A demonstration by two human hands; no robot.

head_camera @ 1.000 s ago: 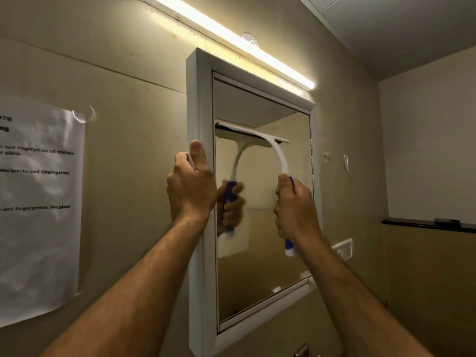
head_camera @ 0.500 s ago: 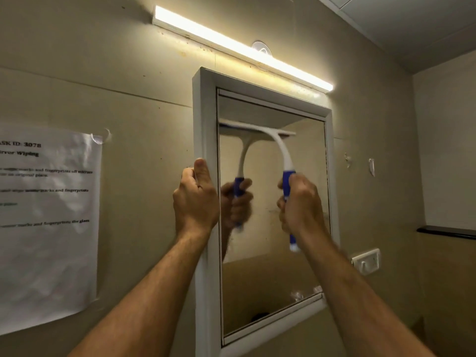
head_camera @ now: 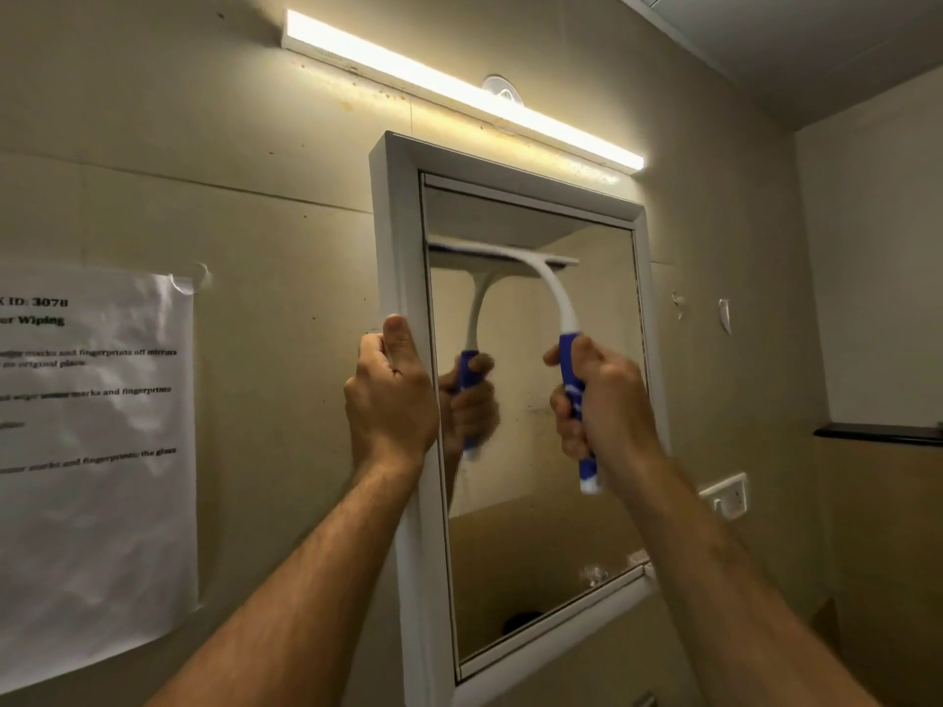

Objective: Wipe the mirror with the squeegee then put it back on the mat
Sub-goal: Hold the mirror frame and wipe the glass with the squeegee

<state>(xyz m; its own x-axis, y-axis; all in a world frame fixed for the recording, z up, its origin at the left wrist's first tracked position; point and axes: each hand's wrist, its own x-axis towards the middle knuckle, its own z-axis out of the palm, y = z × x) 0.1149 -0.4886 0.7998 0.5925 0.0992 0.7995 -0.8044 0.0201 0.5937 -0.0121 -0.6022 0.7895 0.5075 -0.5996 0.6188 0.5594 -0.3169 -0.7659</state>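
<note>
A white-framed mirror (head_camera: pixel 541 502) hangs on the beige wall. My right hand (head_camera: pixel 607 400) grips the blue handle of a white squeegee (head_camera: pixel 553 293), whose blade lies flat against the upper part of the glass, just below the top frame. My left hand (head_camera: pixel 390 400) clasps the mirror's left frame (head_camera: pixel 403 237), thumb up on its front edge. The glass reflects the squeegee and the hand on it. No mat is in view.
A lit tube light (head_camera: pixel 459 89) runs above the mirror. A printed paper sheet (head_camera: pixel 92 466) is taped to the wall at left. A white switch plate (head_camera: pixel 724 494) sits right of the mirror, and a dark ledge (head_camera: pixel 877 432) juts out on the right wall.
The squeegee blade has slid a little higher on the glass, toward the top frame. The camera has tilted, so the mirror sits lower in view. My left hand stays on the frame.
</note>
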